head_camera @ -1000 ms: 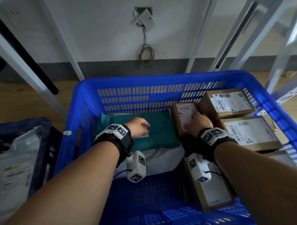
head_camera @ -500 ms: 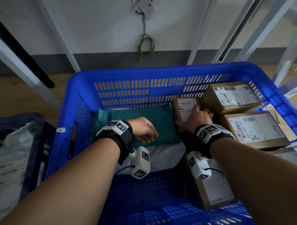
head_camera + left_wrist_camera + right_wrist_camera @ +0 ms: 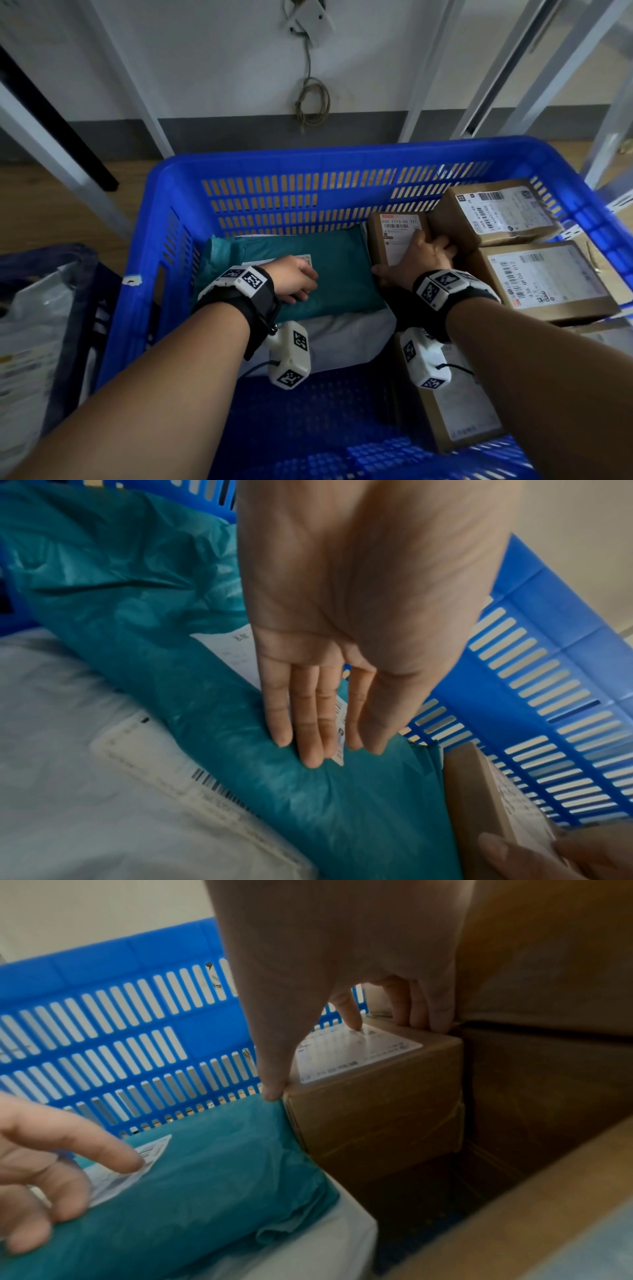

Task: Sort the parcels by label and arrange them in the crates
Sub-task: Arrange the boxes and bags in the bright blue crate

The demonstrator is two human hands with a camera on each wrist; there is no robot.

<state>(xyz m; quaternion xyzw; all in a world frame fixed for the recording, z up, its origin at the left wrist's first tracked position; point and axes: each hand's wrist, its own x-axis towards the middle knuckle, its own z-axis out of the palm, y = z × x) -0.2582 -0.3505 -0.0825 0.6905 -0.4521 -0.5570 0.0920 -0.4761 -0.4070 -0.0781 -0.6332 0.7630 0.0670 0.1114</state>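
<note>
A blue crate [image 3: 308,164] holds the parcels. My left hand [image 3: 294,279] lies on a teal mailer bag [image 3: 339,270] at the crate's back left, its straight fingers [image 3: 308,723] pressing the bag beside its label. A white mailer [image 3: 342,339] lies under the teal one. My right hand [image 3: 418,260] grips a small cardboard box [image 3: 394,233] with a white label, just right of the teal bag. In the right wrist view the thumb sits on that box's [image 3: 377,1110] left corner and the fingers [image 3: 428,1015] hook over its far right edge.
Two larger labelled cardboard boxes [image 3: 496,212] [image 3: 544,277] are stacked along the crate's right side, and another [image 3: 455,411] stands near the front right. A dark crate with a grey bag [image 3: 30,325] sits to the left. Metal frame legs stand behind.
My right hand went from resting flat on the small box to gripping it across its width. The left hand's fingers uncurled and spread over the teal bag.
</note>
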